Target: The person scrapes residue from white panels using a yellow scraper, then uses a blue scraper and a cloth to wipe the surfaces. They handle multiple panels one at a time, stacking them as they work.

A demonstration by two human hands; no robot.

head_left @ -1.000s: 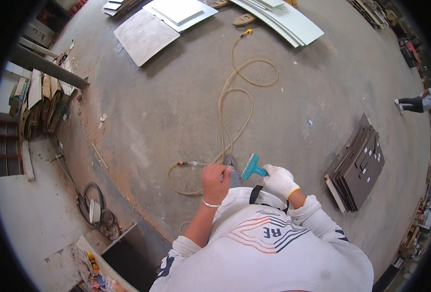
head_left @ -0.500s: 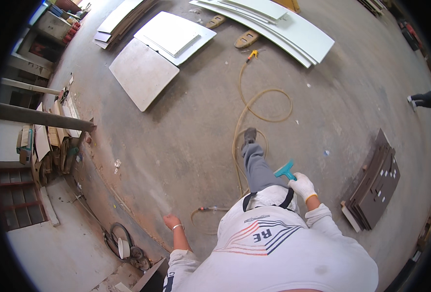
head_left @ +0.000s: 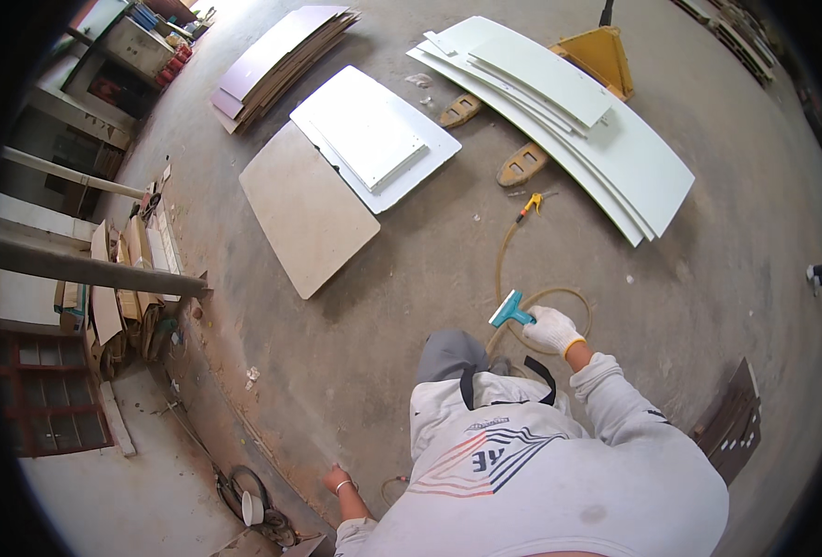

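My right hand (head_left: 552, 330), in a white knitted glove, is closed around the handle of a small teal squeegee (head_left: 511, 310), held out in front of my body with its pale blade facing left. Below the squeegee, a yellowish hose (head_left: 574, 295) loops on the floor, partly hidden by my hand and leg. At its far end is a yellow spray gun (head_left: 534, 202). My left hand (head_left: 339, 481) hangs bare at my left side, with a light band at the wrist. Its fingers are too small and foreshortened to read; nothing shows in it.
Ahead lie a beige panel (head_left: 309, 218) and a white panel (head_left: 439, 153). Pale green panels (head_left: 648, 172) rest on a yellow pallet jack (head_left: 597, 58), its fork tips protruding. Brown boards (head_left: 731, 422) are stacked at right. Flattened cardboard (head_left: 104, 292) and a pole (head_left: 95, 271) stand left.
I have stepped forward; the panels and spray gun are nearer and the brown boards slip toward the lower right. My right hand has risen with the squeegee, while my left has swung back.
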